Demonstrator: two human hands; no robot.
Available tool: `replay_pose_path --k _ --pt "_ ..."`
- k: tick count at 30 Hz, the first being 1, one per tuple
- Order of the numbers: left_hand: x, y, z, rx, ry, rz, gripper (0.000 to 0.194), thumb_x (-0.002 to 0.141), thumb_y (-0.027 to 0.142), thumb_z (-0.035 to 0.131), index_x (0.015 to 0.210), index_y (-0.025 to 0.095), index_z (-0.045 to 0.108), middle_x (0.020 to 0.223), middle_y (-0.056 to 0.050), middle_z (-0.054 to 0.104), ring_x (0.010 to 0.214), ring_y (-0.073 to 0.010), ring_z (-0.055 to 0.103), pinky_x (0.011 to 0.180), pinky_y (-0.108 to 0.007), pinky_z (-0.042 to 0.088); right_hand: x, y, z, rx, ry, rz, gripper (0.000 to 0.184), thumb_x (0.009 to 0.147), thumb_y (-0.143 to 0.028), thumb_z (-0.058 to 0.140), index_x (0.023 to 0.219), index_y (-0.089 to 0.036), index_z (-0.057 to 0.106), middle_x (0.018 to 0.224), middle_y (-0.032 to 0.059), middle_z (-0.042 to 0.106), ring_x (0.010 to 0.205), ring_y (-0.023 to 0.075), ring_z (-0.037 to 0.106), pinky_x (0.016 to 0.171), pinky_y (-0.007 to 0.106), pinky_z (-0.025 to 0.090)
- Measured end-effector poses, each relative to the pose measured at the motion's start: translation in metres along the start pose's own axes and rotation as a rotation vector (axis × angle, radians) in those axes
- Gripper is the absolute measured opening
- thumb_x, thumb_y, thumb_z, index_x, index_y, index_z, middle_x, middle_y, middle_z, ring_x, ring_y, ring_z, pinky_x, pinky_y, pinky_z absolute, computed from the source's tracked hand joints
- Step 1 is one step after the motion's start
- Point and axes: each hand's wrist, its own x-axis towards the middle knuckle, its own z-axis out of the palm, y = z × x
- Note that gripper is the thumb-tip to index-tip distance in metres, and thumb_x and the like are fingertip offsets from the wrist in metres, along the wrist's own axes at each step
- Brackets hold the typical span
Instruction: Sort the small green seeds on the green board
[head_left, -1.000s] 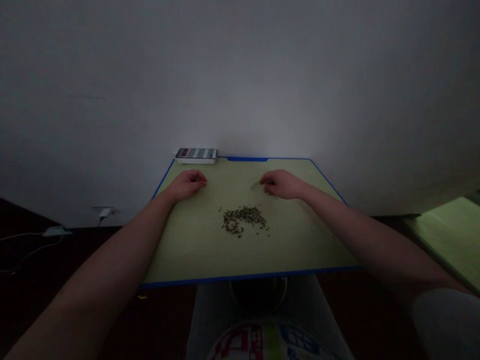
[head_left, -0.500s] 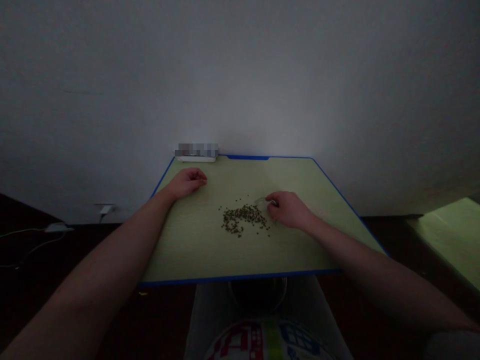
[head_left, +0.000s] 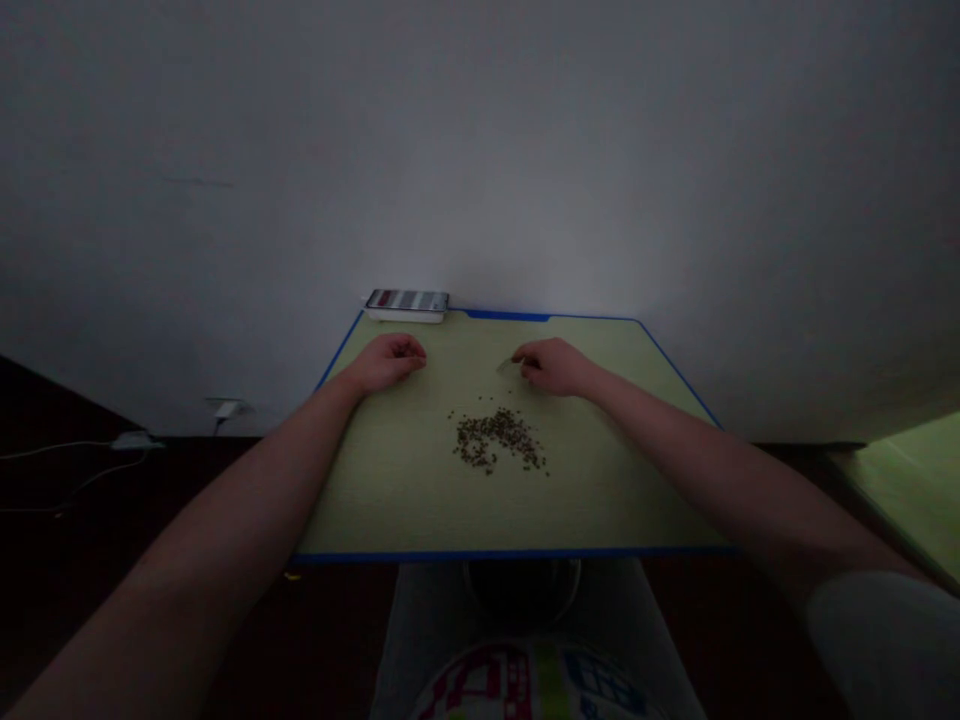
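Note:
A small pile of dark seeds or beans lies in the middle of a light green table with a blue edge. My left hand rests on the table to the far left of the pile, fingers curled, nothing visible in it. My right hand sits beyond the pile on the far side, fingers pinched on a small pale translucent object that I cannot identify in the dim light.
A phone on a white base lies at the table's far left corner against the white wall. A plug and cables lie on the dark floor at left. A round dark container sits under the near edge. Another green surface is at right.
My right hand dropped to the right edge of the pile half a second ago, then moved back up to the far side, still pinching the small object. The left hand stayed put.

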Motion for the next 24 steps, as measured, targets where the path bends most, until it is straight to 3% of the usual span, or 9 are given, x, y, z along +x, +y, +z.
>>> replay_pose_path --k 7,12,18,21,24 --pt "0.002 -0.005 0.001 -0.024 0.002 -0.004 0.02 0.066 0.031 0.068 0.078 0.016 0.064 0.052 0.005 0.049 0.047 -0.0089 0.043 0.05 -0.024 0.032 -0.028 -0.028 0.015 0.045 -0.081 -0.141 0.035 0.09 -0.016 0.057 0.122 -0.017 0.071 0.093 0.0057 0.078 0.081 0.0175 0.069 0.076 0.027 0.047" --pt "0.0 -0.002 0.001 -0.017 0.001 -0.006 0.022 0.065 0.033 0.068 0.078 0.015 0.063 0.052 0.005 0.049 0.046 -0.0088 0.043 0.049 -0.025 0.033 -0.034 -0.042 0.009 0.048 -0.114 -0.211 0.034 0.088 -0.016 0.058 0.119 -0.017 0.073 0.089 0.0059 0.078 0.077 0.0178 0.068 0.073 0.027 0.046" --pt "0.001 -0.001 0.001 0.011 0.009 -0.011 0.024 0.065 0.034 0.068 0.079 0.015 0.064 0.051 0.005 0.05 0.046 -0.0095 0.043 0.048 -0.024 0.032 0.013 -0.047 -0.005 0.019 -0.097 -0.34 0.032 0.089 -0.015 0.057 0.116 -0.017 0.074 0.099 0.0083 0.078 0.091 0.0209 0.069 0.082 0.03 0.045" --pt "0.001 -0.003 0.001 0.011 0.007 0.0 0.025 0.064 0.035 0.068 0.078 0.015 0.064 0.05 0.005 0.05 0.046 -0.0092 0.043 0.047 -0.024 0.032 0.043 -0.057 0.0 0.031 -0.128 -0.43 0.03 0.091 -0.014 0.056 0.115 -0.02 0.073 0.113 0.007 0.076 0.103 0.0207 0.066 0.089 0.029 0.043" --pt "0.002 -0.004 0.0 -0.004 -0.003 0.005 0.023 0.064 0.034 0.067 0.077 0.015 0.063 0.049 0.006 0.05 0.045 -0.009 0.042 0.047 -0.023 0.031 0.063 -0.067 0.008 0.054 -0.22 -0.504 0.03 0.087 -0.009 0.058 0.11 -0.019 0.074 0.113 0.0061 0.076 0.1 0.0191 0.066 0.088 0.028 0.045"
